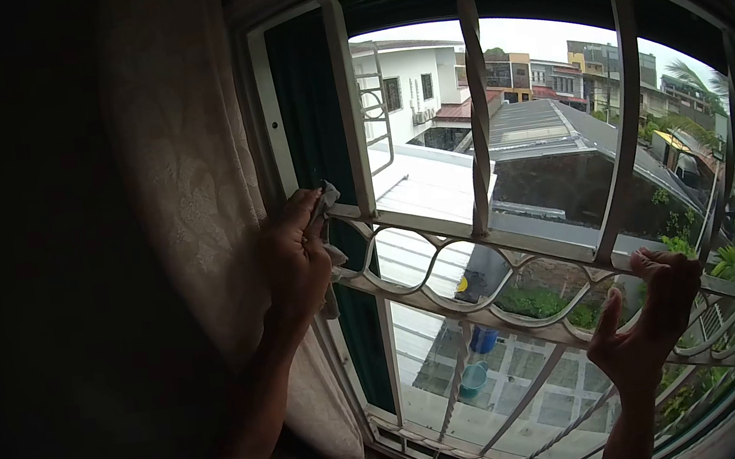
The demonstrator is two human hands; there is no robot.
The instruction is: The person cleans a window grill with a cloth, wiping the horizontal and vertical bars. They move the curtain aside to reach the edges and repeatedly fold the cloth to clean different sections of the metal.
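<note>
A crumpled grey cloth [326, 200] is pinched in my left hand [294, 248]. That hand presses it around the left end of the horizontal bars of a white metal window grille [422, 222], beside the window frame. My right hand [643, 314] is on the same grille farther right, its fingers bent over the upper horizontal bar and its thumb apart from them. Between the two hands runs a band of curved metal loops. Twisted and plain upright bars rise above it and continue below. Part of the cloth is hidden behind my left fingers.
A pale patterned curtain [194, 178] hangs left of the window. Dark green panels [310, 107] stand behind the grille at the left. Outside are a white roof [426, 183], a grey roof [549, 127], buildings, plants and a teal tub [474, 380] on the ground below.
</note>
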